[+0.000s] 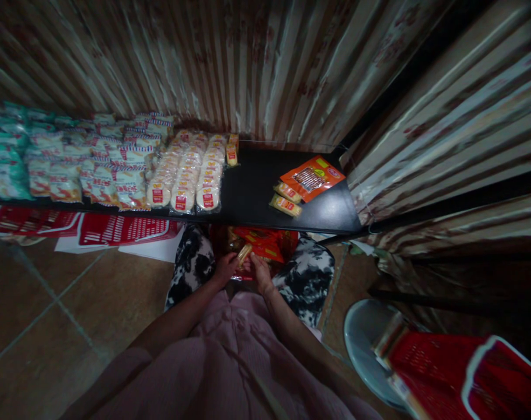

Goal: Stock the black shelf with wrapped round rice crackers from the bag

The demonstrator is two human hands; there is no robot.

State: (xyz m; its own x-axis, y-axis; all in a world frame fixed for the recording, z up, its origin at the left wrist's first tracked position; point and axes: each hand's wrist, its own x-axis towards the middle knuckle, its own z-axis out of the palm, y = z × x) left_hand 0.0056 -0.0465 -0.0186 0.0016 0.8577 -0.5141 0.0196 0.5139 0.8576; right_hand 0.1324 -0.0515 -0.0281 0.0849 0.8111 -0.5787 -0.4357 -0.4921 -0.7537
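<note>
My left hand [226, 268] and my right hand [261, 274] meet in my lap, below the front edge of a black shelf [252, 192]. Both hands are closed around a small yellow snack packet [244, 254]. Under them lies a red and orange bag [265, 242] of more packets, held between my knees in black-and-white trousers. On the shelf, right of centre, lie two small yellow packets [285, 198] and a larger orange packet [311, 177].
Rows of round rice-cracker packs [187, 175] and other snack bags [73, 163] fill the shelf's left part. Red baskets [94, 228] lie under the shelf at left. A grey stool [366, 350] and a red basket [458, 379] stand at lower right. Corrugated metal walls enclose the corner.
</note>
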